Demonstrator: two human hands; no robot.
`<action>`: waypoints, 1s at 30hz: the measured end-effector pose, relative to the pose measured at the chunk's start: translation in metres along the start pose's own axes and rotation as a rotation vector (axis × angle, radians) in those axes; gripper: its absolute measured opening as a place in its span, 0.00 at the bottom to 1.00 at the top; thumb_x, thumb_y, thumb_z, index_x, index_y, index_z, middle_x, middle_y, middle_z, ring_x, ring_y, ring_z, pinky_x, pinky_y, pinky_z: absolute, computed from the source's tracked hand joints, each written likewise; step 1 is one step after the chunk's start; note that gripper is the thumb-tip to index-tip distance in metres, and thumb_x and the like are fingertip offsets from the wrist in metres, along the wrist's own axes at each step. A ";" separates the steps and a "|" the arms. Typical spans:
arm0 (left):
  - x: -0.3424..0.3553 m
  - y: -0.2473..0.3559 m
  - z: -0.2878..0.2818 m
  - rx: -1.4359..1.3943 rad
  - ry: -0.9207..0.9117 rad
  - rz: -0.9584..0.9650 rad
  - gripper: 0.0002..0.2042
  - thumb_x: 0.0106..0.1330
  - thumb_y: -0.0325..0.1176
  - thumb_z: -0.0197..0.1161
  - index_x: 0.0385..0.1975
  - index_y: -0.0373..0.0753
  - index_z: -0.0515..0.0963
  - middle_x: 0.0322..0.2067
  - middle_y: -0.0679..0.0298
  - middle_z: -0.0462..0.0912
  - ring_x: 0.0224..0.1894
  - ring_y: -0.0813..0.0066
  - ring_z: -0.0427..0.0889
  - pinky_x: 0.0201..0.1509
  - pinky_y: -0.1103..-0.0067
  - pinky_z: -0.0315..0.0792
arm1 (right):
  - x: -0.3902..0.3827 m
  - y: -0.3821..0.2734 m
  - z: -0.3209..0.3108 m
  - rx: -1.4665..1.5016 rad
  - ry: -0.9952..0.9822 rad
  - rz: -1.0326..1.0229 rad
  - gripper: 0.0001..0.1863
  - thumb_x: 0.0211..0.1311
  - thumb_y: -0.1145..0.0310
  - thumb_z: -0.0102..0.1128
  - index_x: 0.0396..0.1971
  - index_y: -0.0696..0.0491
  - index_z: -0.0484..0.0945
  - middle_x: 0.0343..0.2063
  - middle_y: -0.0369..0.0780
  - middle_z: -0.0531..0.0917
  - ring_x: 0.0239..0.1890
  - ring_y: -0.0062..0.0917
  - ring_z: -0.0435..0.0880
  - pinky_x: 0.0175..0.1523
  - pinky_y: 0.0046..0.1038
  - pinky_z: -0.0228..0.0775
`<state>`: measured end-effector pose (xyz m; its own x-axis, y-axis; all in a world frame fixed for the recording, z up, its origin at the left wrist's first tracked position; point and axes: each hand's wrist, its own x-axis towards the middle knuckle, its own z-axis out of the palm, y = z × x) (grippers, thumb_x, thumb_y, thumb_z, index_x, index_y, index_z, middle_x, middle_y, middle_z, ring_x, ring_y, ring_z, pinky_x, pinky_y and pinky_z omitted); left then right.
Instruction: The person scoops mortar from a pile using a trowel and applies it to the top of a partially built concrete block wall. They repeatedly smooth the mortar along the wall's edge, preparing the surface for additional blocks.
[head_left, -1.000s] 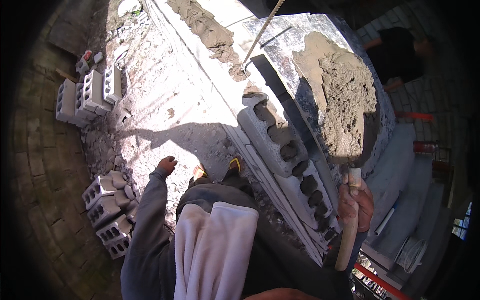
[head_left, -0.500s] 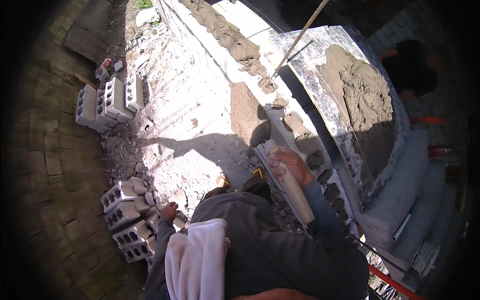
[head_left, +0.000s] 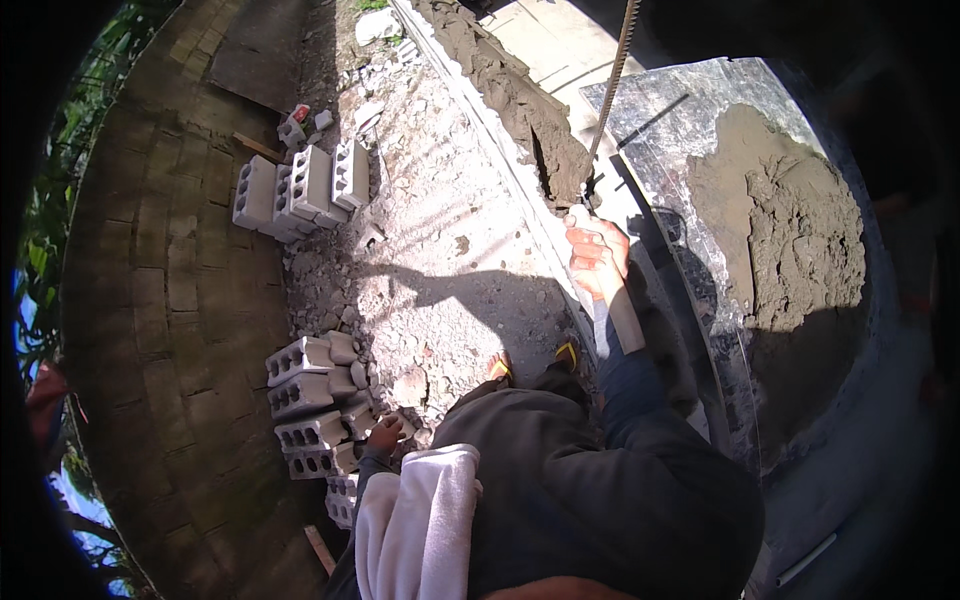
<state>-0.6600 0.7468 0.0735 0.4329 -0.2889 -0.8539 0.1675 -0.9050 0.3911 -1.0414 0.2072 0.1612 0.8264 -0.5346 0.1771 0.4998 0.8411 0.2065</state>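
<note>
My right hand (head_left: 598,258) is closed round the pale wooden handle (head_left: 625,315) of a trowel, held over the low block wall at my right. The trowel's blade is mostly hidden beyond my fist. Just past it, a thick grey bed of mortar (head_left: 520,90) runs along the wall top, with a dark crack near its close end. An upright ribbed steel bar (head_left: 615,85) rises beside that end. Low at my left side hangs my left hand (head_left: 385,434), empty with loosely bent fingers, near stacked hollow concrete blocks (head_left: 305,395).
On the right, a mortar board (head_left: 655,110) bears a big heap of wet mortar (head_left: 790,220). More hollow blocks (head_left: 310,185) stand farther off on the rubble-strewn ground (head_left: 450,240). A tall block wall (head_left: 150,300) closes the left side. A white towel (head_left: 420,525) hangs at my front.
My right hand has moved forward along the wall with the trowel. The mortar-laden blade seen earlier is now out of sight, and mortar reaches the steel bar. My view has swung left.
</note>
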 end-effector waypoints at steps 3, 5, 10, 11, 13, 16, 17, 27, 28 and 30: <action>-0.017 0.007 0.025 0.014 0.054 0.002 0.26 0.70 0.41 0.61 0.64 0.34 0.69 0.54 0.58 0.80 0.45 0.68 0.85 0.41 0.74 0.77 | -0.018 0.006 0.013 0.109 -0.036 -0.040 0.20 0.72 0.64 0.46 0.54 0.64 0.60 0.25 0.34 0.71 0.16 0.15 0.72 0.21 0.23 0.68; -0.032 0.020 0.044 -0.061 0.016 -0.031 0.26 0.70 0.40 0.62 0.64 0.35 0.69 0.52 0.59 0.81 0.42 0.69 0.85 0.41 0.75 0.78 | -0.026 0.005 0.021 0.086 -0.012 0.026 0.19 0.73 0.64 0.46 0.54 0.62 0.60 0.24 0.33 0.71 0.15 0.15 0.72 0.20 0.22 0.68; -0.037 0.028 0.078 -0.062 0.005 -0.080 0.24 0.70 0.39 0.63 0.63 0.37 0.70 0.49 0.62 0.81 0.40 0.71 0.84 0.39 0.76 0.77 | -0.049 0.016 0.042 -0.101 0.109 0.186 0.17 0.70 0.62 0.49 0.51 0.57 0.64 0.22 0.30 0.67 0.13 0.14 0.68 0.18 0.22 0.66; -0.033 0.026 0.082 -0.053 -0.001 -0.092 0.24 0.69 0.39 0.63 0.63 0.38 0.71 0.49 0.62 0.81 0.39 0.71 0.83 0.38 0.76 0.77 | -0.052 0.022 0.045 -0.103 0.119 0.210 0.16 0.69 0.62 0.49 0.50 0.56 0.65 0.22 0.30 0.68 0.12 0.15 0.68 0.17 0.23 0.66; -0.026 0.019 0.085 0.042 -0.053 0.028 0.24 0.69 0.39 0.63 0.62 0.38 0.72 0.47 0.61 0.82 0.38 0.72 0.83 0.38 0.76 0.77 | -0.058 0.036 0.049 -0.115 0.173 0.217 0.15 0.69 0.63 0.50 0.49 0.56 0.66 0.22 0.31 0.68 0.13 0.15 0.69 0.17 0.23 0.68; -0.006 0.021 0.088 0.005 -0.067 0.041 0.25 0.69 0.40 0.62 0.62 0.34 0.72 0.47 0.61 0.83 0.37 0.73 0.82 0.35 0.76 0.76 | -0.065 0.053 0.039 -0.102 0.210 0.226 0.15 0.68 0.64 0.51 0.49 0.55 0.67 0.23 0.31 0.68 0.13 0.15 0.69 0.18 0.23 0.69; 0.000 0.028 0.087 0.029 -0.083 0.033 0.25 0.69 0.40 0.62 0.62 0.33 0.71 0.47 0.61 0.83 0.37 0.73 0.82 0.35 0.76 0.76 | -0.069 0.056 0.038 -0.129 0.223 0.221 0.15 0.68 0.64 0.52 0.49 0.55 0.66 0.23 0.31 0.68 0.14 0.15 0.68 0.18 0.24 0.69; 0.064 0.072 0.058 0.156 -0.211 0.079 0.28 0.68 0.40 0.62 0.64 0.31 0.68 0.50 0.59 0.82 0.40 0.72 0.85 0.34 0.76 0.75 | -0.112 0.078 0.046 -0.099 0.221 0.074 0.12 0.72 0.62 0.45 0.48 0.53 0.69 0.23 0.30 0.69 0.13 0.13 0.66 0.19 0.23 0.66; 0.072 0.076 0.053 0.145 -0.205 0.115 0.28 0.68 0.40 0.62 0.64 0.32 0.68 0.50 0.59 0.82 0.39 0.72 0.85 0.33 0.77 0.74 | -0.112 0.089 0.049 -0.080 0.224 0.059 0.13 0.72 0.62 0.46 0.48 0.52 0.69 0.23 0.31 0.68 0.13 0.13 0.65 0.19 0.23 0.65; 0.085 0.087 0.042 0.109 -0.189 0.153 0.28 0.68 0.39 0.61 0.64 0.32 0.67 0.49 0.60 0.82 0.39 0.72 0.84 0.31 0.78 0.74 | -0.109 0.114 0.058 -0.232 0.345 0.022 0.12 0.71 0.61 0.47 0.47 0.51 0.70 0.23 0.30 0.68 0.12 0.13 0.65 0.19 0.23 0.65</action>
<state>-0.6454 0.6306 0.0204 0.2711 -0.4691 -0.8405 0.0123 -0.8715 0.4903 -1.0891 0.3562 0.2210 0.8562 -0.4906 -0.1621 0.4937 0.8693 -0.0234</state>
